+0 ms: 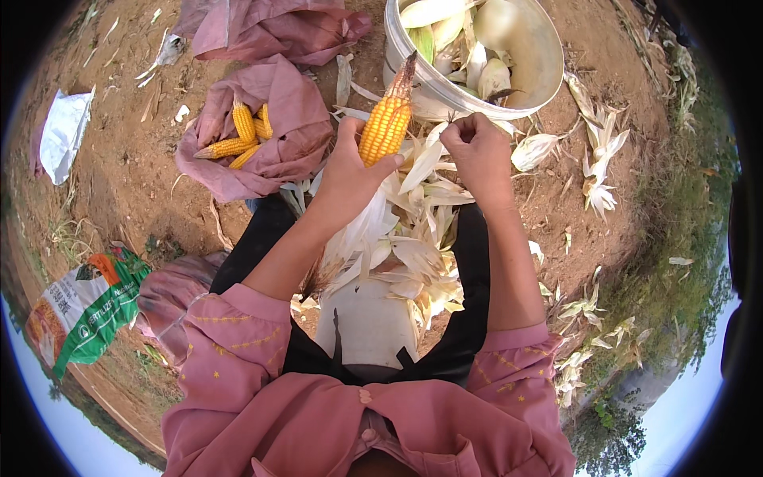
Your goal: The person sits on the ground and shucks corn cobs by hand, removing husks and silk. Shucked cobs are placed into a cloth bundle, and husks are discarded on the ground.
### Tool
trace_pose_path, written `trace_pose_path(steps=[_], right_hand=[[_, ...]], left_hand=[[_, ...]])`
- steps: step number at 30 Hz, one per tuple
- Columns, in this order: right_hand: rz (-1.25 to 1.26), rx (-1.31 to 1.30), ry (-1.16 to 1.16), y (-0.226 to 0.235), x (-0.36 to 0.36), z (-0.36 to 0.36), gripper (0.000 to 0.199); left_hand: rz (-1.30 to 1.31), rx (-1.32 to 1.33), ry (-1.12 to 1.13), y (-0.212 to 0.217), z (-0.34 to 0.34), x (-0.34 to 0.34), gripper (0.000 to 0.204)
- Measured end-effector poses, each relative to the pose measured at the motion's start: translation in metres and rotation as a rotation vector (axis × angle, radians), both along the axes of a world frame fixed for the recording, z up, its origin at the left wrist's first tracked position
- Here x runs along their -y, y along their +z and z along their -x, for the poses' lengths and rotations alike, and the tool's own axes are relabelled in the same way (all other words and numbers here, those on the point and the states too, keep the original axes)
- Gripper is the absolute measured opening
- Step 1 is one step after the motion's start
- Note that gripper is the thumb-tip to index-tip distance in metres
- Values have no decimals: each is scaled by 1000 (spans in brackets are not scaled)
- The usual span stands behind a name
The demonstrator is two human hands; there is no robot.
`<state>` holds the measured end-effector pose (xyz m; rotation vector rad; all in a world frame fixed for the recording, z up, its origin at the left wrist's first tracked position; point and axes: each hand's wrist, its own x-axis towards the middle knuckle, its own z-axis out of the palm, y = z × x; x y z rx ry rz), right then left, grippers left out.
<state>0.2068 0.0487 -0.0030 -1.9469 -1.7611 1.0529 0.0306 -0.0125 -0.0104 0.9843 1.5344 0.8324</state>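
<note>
My left hand [346, 176] is wrapped round the lower part of a husked corn cob [387, 127], its thumb lying across the front. Yellow kernels cover the cob, and its brown, bare tip points up and away from me. Just right of it, my right hand [482, 151] is closed in a pinch. Thin dark strands, which look like corn silk [451, 117], stick out at its fingertips. Beneath both hands lies a heap of pale, dry corn husks [417, 230]. What the left palm covers at the cob's base is hidden.
A white bucket [544, 87] holding unhusked ears [433, 12] stands beyond my right hand. Left, an open pink sack [306, 103] contains several yellow cobs [245, 123]. A green-and-white printed bag [99, 306] and a white sheet [65, 135] lie farther left. Loose husks [600, 159] litter the soil at right.
</note>
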Motion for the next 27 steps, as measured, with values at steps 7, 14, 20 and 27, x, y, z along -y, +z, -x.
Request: trace_pose_path(steps=[7,14,20,27], right_hand=[[-122,418,300,0,13,1,23],[108,-351,-48,7,5,13,32],[34,-470,-125,3,8,18,28],[2,-463,-148,7,11,22,25]], left_hand=[[-54,-60,-24,-2,-1,2,52],[-124,-285,-72,5,-3,2,53],[-150,-429,-96,12,-11,5,47],[-172,-428,-77,9,-13,6,52]])
